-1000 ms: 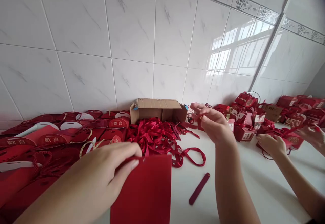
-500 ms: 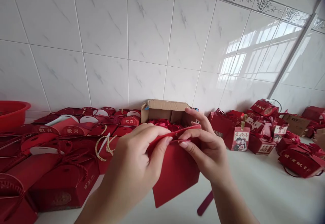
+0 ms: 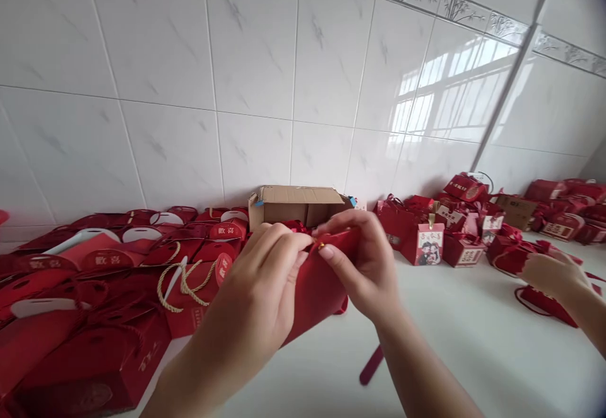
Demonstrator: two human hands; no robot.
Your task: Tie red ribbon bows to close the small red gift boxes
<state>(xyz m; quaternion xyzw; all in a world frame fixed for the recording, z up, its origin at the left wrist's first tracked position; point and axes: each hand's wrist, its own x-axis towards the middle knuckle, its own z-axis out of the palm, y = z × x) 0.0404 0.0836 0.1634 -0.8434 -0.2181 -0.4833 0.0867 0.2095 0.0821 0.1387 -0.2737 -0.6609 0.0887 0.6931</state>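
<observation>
- L hand (image 3: 255,285) grips top edge of the red card piece (image 3: 317,292), fingertips pinched tight; the hand hides a good part of it.
- R hand (image 3: 364,260) pinches same edge from the other side, thumb right by a small gold bit (image 3: 321,245).
- Card piece is held up btwn both hands, tilted, above the white table (image 3: 307,380), in front of the cardboard box (image 3: 298,197).
- Dark red strip (image 3: 372,365) lies on table, just beside R forearm, partly hidden by it.
- Lots of red boxes (image 3: 89,367) packed to the L, one w/ gold cord handles (image 3: 161,286).
- R side: box w/ couple print (image 3: 429,245), upright nr other red boxes.
- Far R: co-worker's hand (image 3: 558,276) over red packaging; can't tell its grip, blurred.
</observation>
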